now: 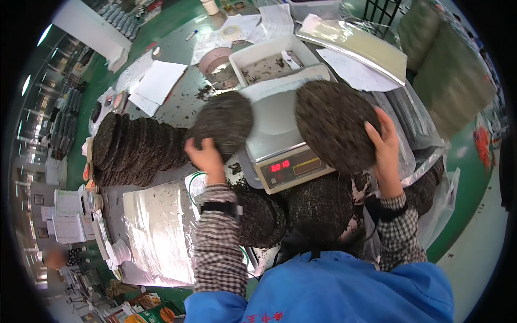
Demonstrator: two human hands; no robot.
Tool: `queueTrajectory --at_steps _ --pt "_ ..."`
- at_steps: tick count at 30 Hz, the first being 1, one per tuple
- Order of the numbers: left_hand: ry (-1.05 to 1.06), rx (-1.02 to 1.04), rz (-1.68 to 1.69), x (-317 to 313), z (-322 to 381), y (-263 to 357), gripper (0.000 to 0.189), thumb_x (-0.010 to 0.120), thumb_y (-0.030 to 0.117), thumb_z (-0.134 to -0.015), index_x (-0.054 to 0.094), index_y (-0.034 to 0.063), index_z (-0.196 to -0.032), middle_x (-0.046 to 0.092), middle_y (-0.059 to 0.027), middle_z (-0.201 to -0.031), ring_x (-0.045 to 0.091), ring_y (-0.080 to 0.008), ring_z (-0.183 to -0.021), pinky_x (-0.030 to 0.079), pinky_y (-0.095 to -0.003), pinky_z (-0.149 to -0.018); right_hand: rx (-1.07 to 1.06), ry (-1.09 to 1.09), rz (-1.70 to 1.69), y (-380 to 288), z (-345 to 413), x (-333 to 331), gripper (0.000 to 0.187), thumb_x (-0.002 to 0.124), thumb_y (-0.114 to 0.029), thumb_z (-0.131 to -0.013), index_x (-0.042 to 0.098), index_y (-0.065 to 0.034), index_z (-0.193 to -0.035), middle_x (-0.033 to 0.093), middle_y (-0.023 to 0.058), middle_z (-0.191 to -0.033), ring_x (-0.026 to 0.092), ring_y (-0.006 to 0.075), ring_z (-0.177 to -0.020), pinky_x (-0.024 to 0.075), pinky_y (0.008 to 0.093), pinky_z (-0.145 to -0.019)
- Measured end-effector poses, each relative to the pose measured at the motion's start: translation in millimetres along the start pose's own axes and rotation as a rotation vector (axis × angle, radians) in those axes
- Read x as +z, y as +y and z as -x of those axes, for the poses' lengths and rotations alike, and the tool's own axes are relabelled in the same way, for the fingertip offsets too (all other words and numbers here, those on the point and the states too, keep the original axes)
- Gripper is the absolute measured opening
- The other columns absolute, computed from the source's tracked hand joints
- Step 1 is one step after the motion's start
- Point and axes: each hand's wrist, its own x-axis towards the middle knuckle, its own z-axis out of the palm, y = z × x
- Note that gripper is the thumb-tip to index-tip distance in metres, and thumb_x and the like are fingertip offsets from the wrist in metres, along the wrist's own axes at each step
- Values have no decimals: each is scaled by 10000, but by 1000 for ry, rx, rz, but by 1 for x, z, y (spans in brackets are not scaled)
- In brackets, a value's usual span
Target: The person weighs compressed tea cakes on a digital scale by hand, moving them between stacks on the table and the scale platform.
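Note:
My left hand (209,160) grips the near edge of a dark round cake of what looks like dried seaweed (224,121), blurred and tilted beside the scale's left edge. A larger dark cake (335,125) is in my right hand (387,151), thumb on its face, over the right side of the scale. Between them shows the bare steel pan of a digital scale (270,121) with a lit red display. Left of my left hand, a long row of similar cakes (141,145) stands on edge. More dark cakes (319,206) lie in front of the scale.
Behind the scale are a white plastic tub (262,66) with dark crumbs and a roll of tape (216,60). Clear plastic film bags (155,234) lie at left, others (355,48) at back right. Large green sacks (448,76) stand at right. A person (56,256) is far left.

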Motion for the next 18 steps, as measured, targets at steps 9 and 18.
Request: queueTrajectory --at_steps 9,18 --pt "-538 -137 -278 -81 102 39 209 587 206 -984 637 18 -1058 623 -53 -795 578 -111 -705 488 -254 -634 160 -265 813 56 28 -49 296 630 -279 -957 618 3 -1048 663 130 -914 655 224 -841 498 340 -698" --pt "-861 -195 48 -65 304 55 452 717 -1 -847 550 36 -1265 588 -109 -1229 603 -159 -1028 510 -268 -832 372 -521 514 79 149 -82 683 818 -90 -726 492 -39 -1325 494 155 -1310 514 340 -1192 464 419 -977"
